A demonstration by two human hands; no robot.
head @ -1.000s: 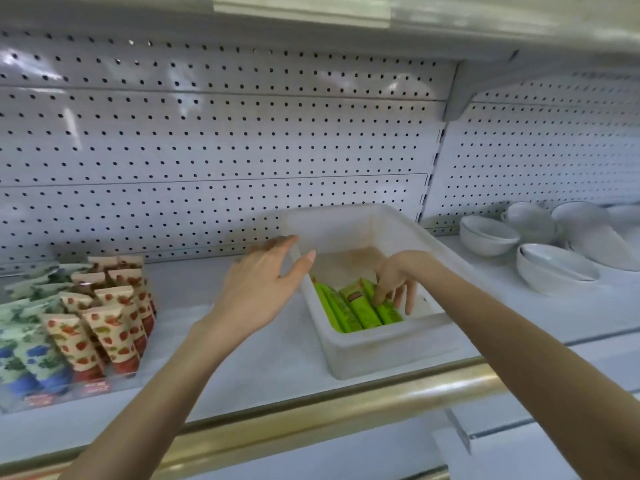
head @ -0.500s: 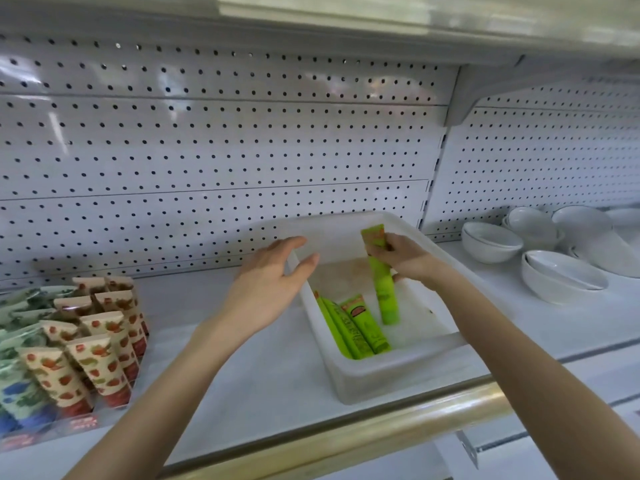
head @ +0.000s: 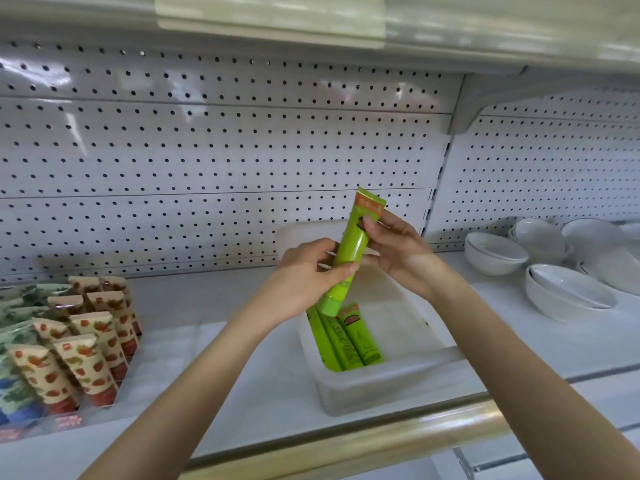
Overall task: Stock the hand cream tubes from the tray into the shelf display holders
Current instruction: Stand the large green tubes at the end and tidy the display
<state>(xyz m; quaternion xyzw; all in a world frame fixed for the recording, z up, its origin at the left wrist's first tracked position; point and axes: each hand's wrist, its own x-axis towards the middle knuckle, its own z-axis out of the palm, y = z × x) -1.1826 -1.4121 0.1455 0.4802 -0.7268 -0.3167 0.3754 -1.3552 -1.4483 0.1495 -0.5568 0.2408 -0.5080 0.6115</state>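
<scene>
Left hand (head: pixel 304 277) and right hand (head: pixel 398 252) both pinch one green tube (head: pixel 352 244), held cap down above the tray (head: pixel 381 396); more tubes (head: pixel 346 337) lie inside. Risk: a loose handover drops it back, or a hasty reach left topples the stocked tubes (head: pixel 86 362).

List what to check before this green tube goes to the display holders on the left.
1. Grip: left hand and right hand both hold the green tube. Ok.
2. Clear of the tray: the tube is lifted above it. Ok.
3. Orientation: cap down, crimp up, like the stocked tubes. Ok.
4. Free slot in the display holders: cannot tell; they run off the left edge.
5. Stock left: three green tubes lie in the tray. Not ok, more to move.
</scene>
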